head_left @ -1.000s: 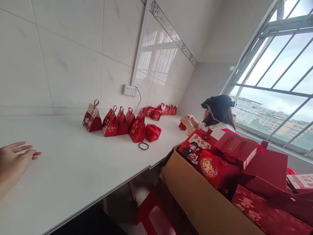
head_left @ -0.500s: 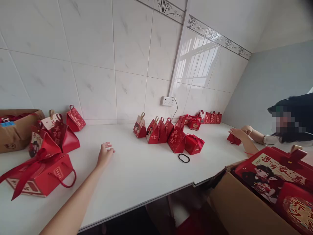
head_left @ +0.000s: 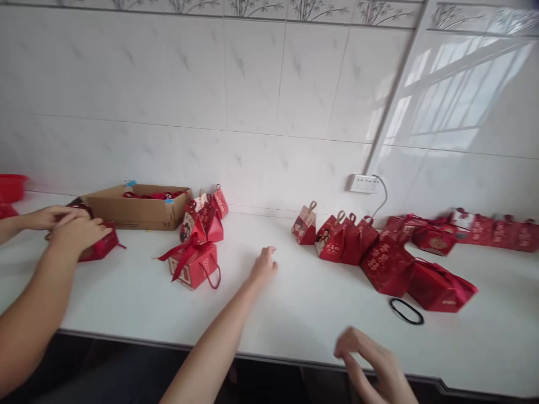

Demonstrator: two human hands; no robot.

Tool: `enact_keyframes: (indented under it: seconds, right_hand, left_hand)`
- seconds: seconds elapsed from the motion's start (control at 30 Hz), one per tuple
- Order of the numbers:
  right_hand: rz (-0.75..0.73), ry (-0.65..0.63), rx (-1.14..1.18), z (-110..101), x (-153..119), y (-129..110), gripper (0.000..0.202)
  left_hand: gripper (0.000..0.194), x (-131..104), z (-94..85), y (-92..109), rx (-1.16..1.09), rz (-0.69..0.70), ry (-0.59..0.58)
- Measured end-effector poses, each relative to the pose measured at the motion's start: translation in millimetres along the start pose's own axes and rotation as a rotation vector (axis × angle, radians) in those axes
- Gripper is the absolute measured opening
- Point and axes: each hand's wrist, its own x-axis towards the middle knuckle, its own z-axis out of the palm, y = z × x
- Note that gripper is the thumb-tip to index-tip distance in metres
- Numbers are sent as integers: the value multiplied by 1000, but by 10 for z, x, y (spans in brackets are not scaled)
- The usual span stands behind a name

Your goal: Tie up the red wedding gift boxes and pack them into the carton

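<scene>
My left hand (head_left: 264, 266) rests over the white table (head_left: 295, 303), between two groups of red gift boxes. Its fingers are partly curled and apart, with nothing seen in them. My right hand (head_left: 373, 362), blurred, is above the table's front edge, thumb and fingers spread apart and holding nothing. Left of my left hand stands a red box with a ribbon bow and cord handle (head_left: 194, 266), with small red boxes (head_left: 210, 221) behind it. To the right are several peaked red boxes (head_left: 330, 241), a larger ribboned box (head_left: 438, 286) and a black ring (head_left: 406, 311).
At the left, another person's hands (head_left: 78, 230) are on a dark red box (head_left: 101, 244). A cardboard carton (head_left: 135, 210) with red items stands behind. More red boxes (head_left: 497, 231) line the far right, and a socket strip (head_left: 364, 184) is on the tiled wall.
The view has swung left, bringing another person's hands at the left into sight and losing the person at the right. My right hand has come into view.
</scene>
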Motion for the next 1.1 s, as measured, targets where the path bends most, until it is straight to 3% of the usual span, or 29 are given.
enact_keyframes:
  seconds: [0.1,0.2,0.37,0.57,0.63,0.73,0.83,0.93,1.1]
  right_hand:
    - [-29,-107,75,385,582,251,21]
    - [113,-111,160,732,1062,489,23]
    - [345,-124,311,1048,1498,806,29]
    - [346,-212,375,1054,1509,915,29]
    - [346,-256,356,1044,1475,909,25]
    - [377,-292,277,1047,1450,900,20]
    - [372,-304,262,1055,1445,905,18]
    - [353,-321,263,1063,1433,903,18]
    - [312,-365,235,1089,1405,856,18]
  left_hand:
    - [38,-56,63,49,38,88,-46]
    - [38,-78,87,66,77,127,-76]
    - [42,-78,65,39,147,132,-83]
    - [49,34,-32,-16,254,153,18]
    - [48,132,-80,-65,292,68,191]
    - [46,319,-167,-166,276,-255,567]
    - [46,487,-281,-269,241,-476,766]
    - [43,583,-403,-325,256,-497,837]
    - [44,645,-550,-300,261,-413,828]
